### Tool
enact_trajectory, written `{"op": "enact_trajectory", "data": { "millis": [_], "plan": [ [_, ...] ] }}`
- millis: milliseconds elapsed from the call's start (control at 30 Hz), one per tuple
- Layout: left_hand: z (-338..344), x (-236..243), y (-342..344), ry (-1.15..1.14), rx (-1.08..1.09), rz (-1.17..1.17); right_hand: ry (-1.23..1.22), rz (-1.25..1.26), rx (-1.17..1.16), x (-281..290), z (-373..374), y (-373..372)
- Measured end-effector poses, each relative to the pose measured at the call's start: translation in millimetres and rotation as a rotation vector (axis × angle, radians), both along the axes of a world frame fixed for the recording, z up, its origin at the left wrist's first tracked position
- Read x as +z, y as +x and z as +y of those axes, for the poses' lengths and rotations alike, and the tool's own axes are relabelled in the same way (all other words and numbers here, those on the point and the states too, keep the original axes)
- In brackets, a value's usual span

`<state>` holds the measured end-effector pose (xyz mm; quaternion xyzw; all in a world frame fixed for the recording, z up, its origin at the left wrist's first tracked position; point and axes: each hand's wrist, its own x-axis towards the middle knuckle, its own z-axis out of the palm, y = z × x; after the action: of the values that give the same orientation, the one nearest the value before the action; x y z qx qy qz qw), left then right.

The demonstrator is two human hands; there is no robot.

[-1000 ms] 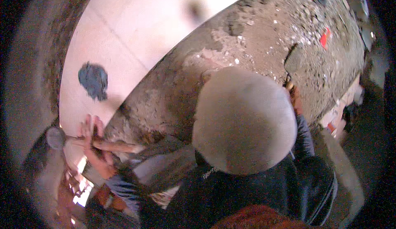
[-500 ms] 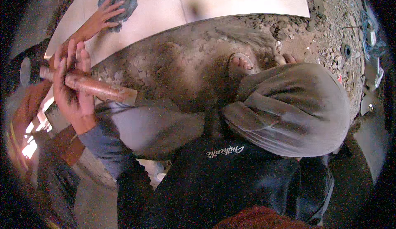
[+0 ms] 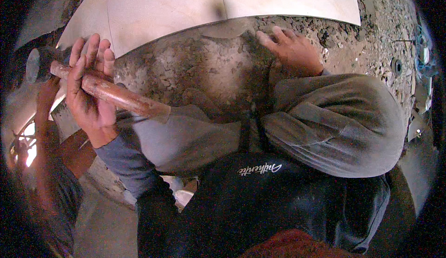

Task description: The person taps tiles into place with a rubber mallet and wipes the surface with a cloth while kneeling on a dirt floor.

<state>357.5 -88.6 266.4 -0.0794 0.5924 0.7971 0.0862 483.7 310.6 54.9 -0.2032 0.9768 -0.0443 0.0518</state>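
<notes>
My left hand holds a mallet by its worn wooden handle. The thumb crosses the handle while the other fingers stretch upward, not wrapped round it. The mallet's round grey head is at the far left, raised off the ground. My right hand reaches out beyond my right knee, palm down and fingers apart. Its fingertips are at the rough mortar bed, just short of the front edge of the pale tiles. I see nothing in that hand.
A co-worker's blurred arm is at the left, beside the mallet. My grey-trousered right knee rises on the right. Gravelly rubble lies beyond it, with a dark ring and blue strands near the right rim.
The co-worker's hand and the grey cloth have left the tiles. My right hand has come forward from behind my knee to the tile edge. My left hand still holds the mallet.
</notes>
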Motion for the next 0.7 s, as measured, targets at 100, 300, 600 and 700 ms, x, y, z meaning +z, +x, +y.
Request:
{"op": "enact_trajectory", "data": {
  "millis": [100, 300, 600, 700],
  "plan": [
    [7, -5, -1, 0.010, -0.022, -0.014, 0.007, 0.083, -0.041, -13, -10, 4],
    [30, -9, -5, -0.085, -0.046, -0.036, 0.148, -0.036, -0.138, 6, 19, 20],
    [17, -21, -4, -0.176, -0.015, -0.066, 0.405, -0.233, -0.315, 79, 116, 55],
    [23, -34, -12, -0.113, -0.024, -0.095, 0.464, -0.338, -0.496, 85, 187, 90]
  ]
}}
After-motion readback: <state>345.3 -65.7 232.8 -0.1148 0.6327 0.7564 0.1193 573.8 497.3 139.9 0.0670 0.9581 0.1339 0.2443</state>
